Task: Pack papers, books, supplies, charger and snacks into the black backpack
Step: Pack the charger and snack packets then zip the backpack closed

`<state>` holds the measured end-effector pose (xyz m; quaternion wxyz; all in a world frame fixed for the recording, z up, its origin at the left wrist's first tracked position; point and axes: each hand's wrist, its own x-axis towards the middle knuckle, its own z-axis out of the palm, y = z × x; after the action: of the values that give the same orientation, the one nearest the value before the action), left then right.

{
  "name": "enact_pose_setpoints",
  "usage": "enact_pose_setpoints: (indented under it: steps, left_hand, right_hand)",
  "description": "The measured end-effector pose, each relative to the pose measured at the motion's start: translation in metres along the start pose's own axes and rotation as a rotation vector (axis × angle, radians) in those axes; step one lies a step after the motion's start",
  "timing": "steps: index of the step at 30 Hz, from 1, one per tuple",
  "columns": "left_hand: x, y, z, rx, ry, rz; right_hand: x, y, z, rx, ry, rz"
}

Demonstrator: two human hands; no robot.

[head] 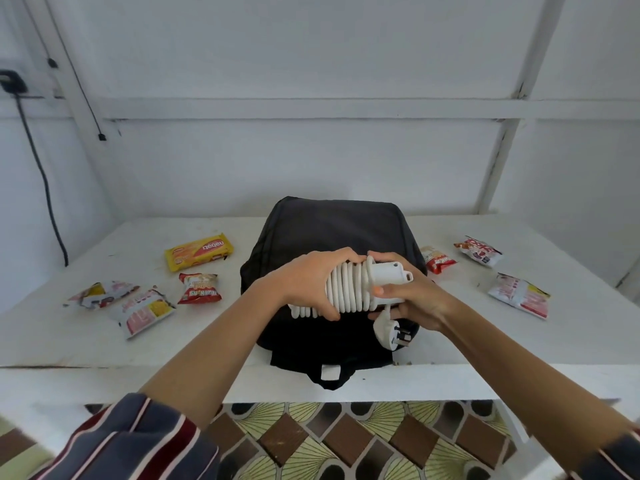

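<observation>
A black backpack (332, 230) lies flat in the middle of the white table (519, 341), its loop handle hanging over the near edge. Above it I hold a white charger (356, 287) with its cable coiled around it. My left hand (311, 282) grips the coiled part. My right hand (412, 299) holds the block end, thumb on top. The white plug (389, 332) dangles below my right hand. Snack packets lie to both sides of the bag.
Left of the bag lie a yellow wafer pack (199, 252), a red packet (199, 289) and two pink-white packets (142, 310). Right of it are a red packet (438, 259) and two more packets (519, 294). A black cable (41, 174) hangs on the left wall.
</observation>
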<state>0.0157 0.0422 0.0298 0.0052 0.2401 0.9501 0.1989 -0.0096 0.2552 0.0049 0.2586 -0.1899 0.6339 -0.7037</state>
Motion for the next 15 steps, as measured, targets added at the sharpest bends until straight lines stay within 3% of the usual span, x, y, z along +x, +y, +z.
enact_pose_setpoints:
  steps: [15]
  left_hand:
    - [0.0019,-0.0047,-0.0029,0.047,0.002,0.026]
  right_hand:
    - [0.007,0.0054,0.0061,0.104,0.089,0.009]
